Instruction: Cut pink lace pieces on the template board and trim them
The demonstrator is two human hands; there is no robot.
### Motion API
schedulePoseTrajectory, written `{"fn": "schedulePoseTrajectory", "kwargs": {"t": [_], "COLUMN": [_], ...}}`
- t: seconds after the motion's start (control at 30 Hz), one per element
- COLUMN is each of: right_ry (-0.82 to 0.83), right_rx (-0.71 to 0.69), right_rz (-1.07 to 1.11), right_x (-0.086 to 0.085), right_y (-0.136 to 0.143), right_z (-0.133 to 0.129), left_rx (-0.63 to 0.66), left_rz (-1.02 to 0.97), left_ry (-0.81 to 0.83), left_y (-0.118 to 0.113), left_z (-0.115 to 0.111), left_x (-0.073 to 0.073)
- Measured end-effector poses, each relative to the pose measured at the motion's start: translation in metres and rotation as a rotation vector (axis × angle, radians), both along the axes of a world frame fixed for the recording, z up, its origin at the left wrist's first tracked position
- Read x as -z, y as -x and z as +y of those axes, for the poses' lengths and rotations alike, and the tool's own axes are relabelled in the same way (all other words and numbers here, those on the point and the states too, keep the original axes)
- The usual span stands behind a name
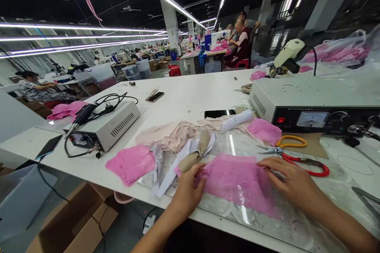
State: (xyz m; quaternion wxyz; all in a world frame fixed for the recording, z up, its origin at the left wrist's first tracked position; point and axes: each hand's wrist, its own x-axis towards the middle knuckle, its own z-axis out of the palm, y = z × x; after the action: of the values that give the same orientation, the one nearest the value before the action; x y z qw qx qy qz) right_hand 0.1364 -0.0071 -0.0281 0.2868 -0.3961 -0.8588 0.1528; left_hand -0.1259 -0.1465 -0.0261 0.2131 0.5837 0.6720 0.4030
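Observation:
A sheer pink cloth lies spread on a clear glass-like plate. At its left edge, my left hand has its thumb and fingers pressed together on the cloth. My right hand rests its fingertips on the cloth's upper right corner, the fingers fairly straight. Left of the cloth are a tied brown roll, white perforated strips and a pink cloth pile. Behind lie pale peach pieces. Red-handled scissors sit just beyond my right hand.
A grey meter box stands at right, a smaller box with cables at left. Phones lie on the white table. Yellow-handled scissors are at right. An open carton is below left. People sit farther off.

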Motion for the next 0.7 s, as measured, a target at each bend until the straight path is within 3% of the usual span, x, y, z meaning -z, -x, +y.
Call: {"fn": "schedulePoseTrajectory", "kwargs": {"t": [0.23,0.53,0.7], "right_ry": [0.068,0.142,0.206], "right_rx": [-0.104,-0.452,-0.535], "right_rz": [-0.088,-0.310,-0.407], "right_x": [-0.003,-0.028,-0.024], "right_y": [0.017,0.131,0.161], "right_z": [0.014,0.007,0.001], "left_rx": [0.029,0.059,0.050], "left_rz": [0.024,0.062,0.086], "left_ry": [0.059,0.091,0.076], "left_y": [0.016,0.021,0.027], "left_z": [-0.012,-0.016,-0.018], "left_x": [0.000,0.000,-0.001]}}
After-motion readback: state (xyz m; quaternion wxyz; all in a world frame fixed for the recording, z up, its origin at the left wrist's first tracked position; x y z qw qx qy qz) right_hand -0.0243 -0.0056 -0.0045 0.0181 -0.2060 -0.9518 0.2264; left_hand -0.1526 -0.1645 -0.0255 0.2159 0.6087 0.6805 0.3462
